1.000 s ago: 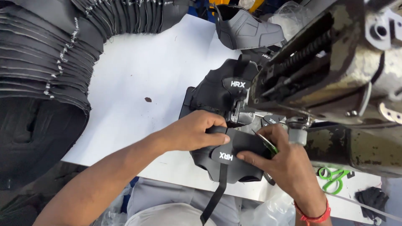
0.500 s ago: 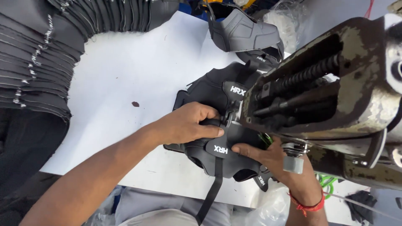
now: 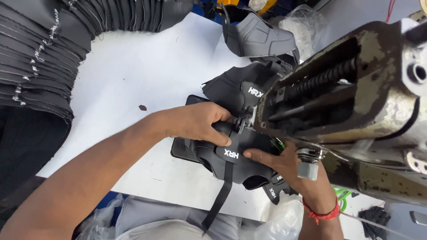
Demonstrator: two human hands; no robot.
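White worktable [image 3: 147, 75] below, a worn sewing machine [image 3: 356, 102] looming in from the right, a fanned stack of black cut pieces [image 3: 40, 58] curving along the top left. The left hand [image 3: 195, 122] reaches in from the lower left, forearm stretched across the table, palm down, fingers curled over the black shoe upper [image 3: 235, 155], pressing it right at the machine's needle end. The right hand [image 3: 278, 162] comes up from the bottom under the machine, red thread [image 3: 322, 214] at the wrist, fingers pinching the upper's right edge. A black strap [image 3: 220, 195] dangles off the table's front.
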